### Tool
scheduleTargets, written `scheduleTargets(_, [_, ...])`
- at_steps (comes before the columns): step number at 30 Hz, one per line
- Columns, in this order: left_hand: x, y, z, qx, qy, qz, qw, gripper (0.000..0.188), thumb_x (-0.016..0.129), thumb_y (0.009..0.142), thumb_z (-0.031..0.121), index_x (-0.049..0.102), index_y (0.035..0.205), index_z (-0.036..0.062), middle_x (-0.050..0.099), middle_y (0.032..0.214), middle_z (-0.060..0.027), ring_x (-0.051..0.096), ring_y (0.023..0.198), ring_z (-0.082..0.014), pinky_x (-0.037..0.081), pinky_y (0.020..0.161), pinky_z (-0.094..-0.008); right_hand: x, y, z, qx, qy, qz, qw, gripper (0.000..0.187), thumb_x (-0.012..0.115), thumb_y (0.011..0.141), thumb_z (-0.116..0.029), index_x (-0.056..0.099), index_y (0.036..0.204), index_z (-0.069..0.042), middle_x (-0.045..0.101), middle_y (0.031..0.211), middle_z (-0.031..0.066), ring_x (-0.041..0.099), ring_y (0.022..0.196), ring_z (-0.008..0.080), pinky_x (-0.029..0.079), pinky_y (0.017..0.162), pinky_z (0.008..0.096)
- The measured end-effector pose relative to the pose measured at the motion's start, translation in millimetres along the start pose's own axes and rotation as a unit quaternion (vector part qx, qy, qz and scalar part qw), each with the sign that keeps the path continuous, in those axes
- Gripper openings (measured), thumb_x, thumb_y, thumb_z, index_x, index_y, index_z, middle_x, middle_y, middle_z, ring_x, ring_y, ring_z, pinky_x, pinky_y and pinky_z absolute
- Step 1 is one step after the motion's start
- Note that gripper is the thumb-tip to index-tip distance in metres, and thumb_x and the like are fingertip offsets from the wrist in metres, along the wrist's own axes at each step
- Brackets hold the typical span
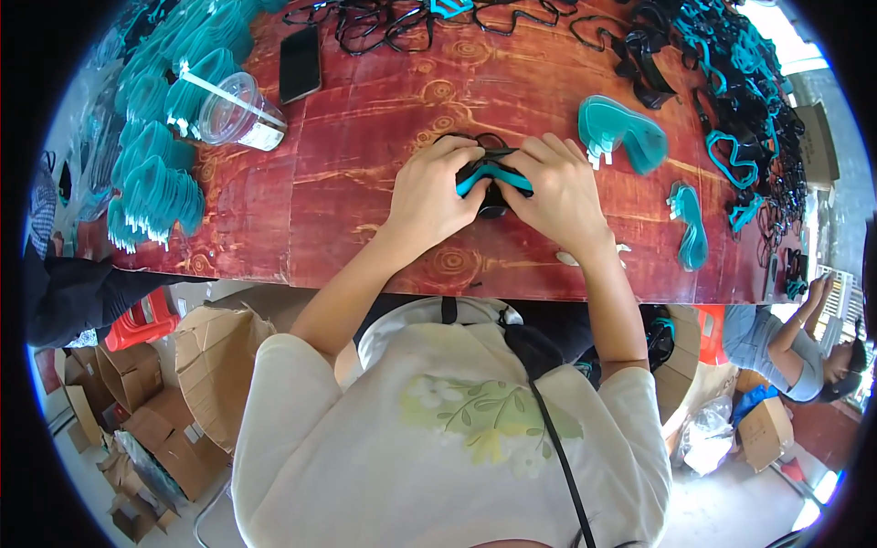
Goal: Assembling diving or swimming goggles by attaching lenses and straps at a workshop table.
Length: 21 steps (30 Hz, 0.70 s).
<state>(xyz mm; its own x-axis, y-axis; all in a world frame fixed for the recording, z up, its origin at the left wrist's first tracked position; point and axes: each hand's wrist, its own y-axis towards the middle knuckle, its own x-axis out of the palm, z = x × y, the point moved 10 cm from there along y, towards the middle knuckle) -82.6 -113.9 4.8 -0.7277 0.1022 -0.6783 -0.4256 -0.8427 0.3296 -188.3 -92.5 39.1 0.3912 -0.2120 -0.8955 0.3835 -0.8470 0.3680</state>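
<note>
Over the middle of the table, my left hand and my right hand grip a black and teal goggle frame from its two sides. The thumbs press along the teal part, and the fingers curl over the far side, hiding much of the frame. A dark strap shows just beyond it. To the right of my right hand lies a pair of loose teal goggle lenses with pale tabs. Another teal lens piece rests nearer the right table edge.
Stacks of teal lenses fill the left side, beside a plastic cup with a straw. A black phone lies beyond. Black and teal goggle frames pile up at the right. Cardboard boxes stand below; another person is at far right.
</note>
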Motion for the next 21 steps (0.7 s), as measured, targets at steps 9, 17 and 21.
scheduleTargets(9, [-1, -3, -16, -0.015, -0.014, 0.040, 0.999, 0.020, 0.073, 0.068, 0.010, 0.067, 0.086, 0.0071, 0.065, 0.087, -0.0070, 0.063, 0.085, -0.0292, 0.051, 0.074, -0.0400, 10, 15, -10, -0.056, 0.057, -0.041, 0.996, 0.016, 0.072, 0.068, -0.005, 0.065, 0.083, -0.003, 0.056, 0.087, 0.0074, 0.059, 0.084, 0.0247, 0.052, 0.068, 0.0373])
scheduleTargets(17, [2, 4, -15, 0.031, -0.061, 0.011, 0.998, 0.020, 0.074, 0.069, 0.014, 0.066, 0.086, 0.0055, 0.064, 0.089, -0.0099, 0.062, 0.084, -0.0317, 0.051, 0.073, -0.0396, 26, 14, 5, -0.064, 0.201, -0.063, 0.975, 0.022, 0.070, 0.070, 0.004, 0.067, 0.092, 0.003, 0.057, 0.088, 0.0117, 0.059, 0.077, 0.0275, 0.050, 0.066, 0.0357])
scheduleTargets(21, [-3, 0, -22, 0.022, -0.123, -0.087, 0.988, 0.036, 0.081, 0.074, 0.035, 0.069, 0.093, 0.0066, 0.058, 0.119, -0.0174, 0.053, 0.118, -0.0323, 0.043, 0.096, -0.0416, 12, 3, -2, -0.093, 0.209, -0.037, 0.973, 0.025, 0.071, 0.071, 0.002, 0.066, 0.095, 0.003, 0.056, 0.086, 0.0120, 0.059, 0.078, 0.0283, 0.050, 0.068, 0.0370])
